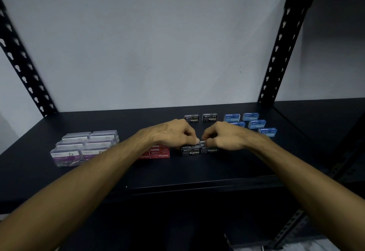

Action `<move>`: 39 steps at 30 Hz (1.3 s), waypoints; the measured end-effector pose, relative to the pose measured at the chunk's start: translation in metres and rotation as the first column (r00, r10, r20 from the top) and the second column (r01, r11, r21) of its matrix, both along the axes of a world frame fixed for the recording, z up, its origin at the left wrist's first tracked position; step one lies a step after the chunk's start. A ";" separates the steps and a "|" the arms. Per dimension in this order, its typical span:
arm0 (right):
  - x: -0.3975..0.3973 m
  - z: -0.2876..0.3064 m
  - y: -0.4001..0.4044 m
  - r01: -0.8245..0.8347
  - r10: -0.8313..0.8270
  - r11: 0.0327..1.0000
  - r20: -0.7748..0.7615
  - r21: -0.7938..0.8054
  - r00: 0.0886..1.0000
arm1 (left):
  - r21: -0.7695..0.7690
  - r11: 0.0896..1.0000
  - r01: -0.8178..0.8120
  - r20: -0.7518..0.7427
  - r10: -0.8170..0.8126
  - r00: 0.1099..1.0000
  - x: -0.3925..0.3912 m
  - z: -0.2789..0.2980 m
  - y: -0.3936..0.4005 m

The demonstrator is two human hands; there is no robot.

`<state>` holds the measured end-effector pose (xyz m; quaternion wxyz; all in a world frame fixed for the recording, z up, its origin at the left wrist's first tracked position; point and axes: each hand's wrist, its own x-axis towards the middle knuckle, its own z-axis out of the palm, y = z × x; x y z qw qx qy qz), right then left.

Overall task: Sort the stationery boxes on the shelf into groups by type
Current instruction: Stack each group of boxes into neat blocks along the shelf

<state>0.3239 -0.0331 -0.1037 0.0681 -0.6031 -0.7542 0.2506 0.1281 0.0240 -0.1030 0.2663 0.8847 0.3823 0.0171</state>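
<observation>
Both hands meet over the middle of the dark shelf (197, 171). My left hand (175, 133) and my right hand (223, 135) have curled fingers that pinch a black staples box (202, 142) between them. It sits just above two black staples boxes (199, 150) that stand side by side. Two more black staples boxes (200, 118) stand farther back. Red staples boxes (159, 152) lie left of the hands, partly behind my left forearm. Several blue staples boxes (254, 122) sit at the back right. Clear paper clip boxes (87, 146) with purple labels are grouped at the left.
Black perforated uprights (280, 41) frame the shelf at both back corners, and a pale wall stands behind. The front edge of the shelf (197, 186) runs under my forearms. A lower level shows dimly below.
</observation>
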 end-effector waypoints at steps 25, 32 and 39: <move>-0.003 -0.011 -0.004 -0.030 0.013 0.992 0.136 0.123 0.991 | 0.178 0.982 0.068 -0.121 -0.046 0.992 0.000 -0.008 -0.001; 0.012 0.006 0.015 0.076 -0.092 0.970 0.061 0.229 0.994 | 0.254 0.965 -0.072 0.036 0.065 0.997 -0.005 0.016 0.022; 0.031 -0.006 0.067 0.089 -0.176 0.930 0.218 0.356 0.960 | 0.283 0.941 -0.187 0.079 0.171 0.982 0.014 0.011 0.063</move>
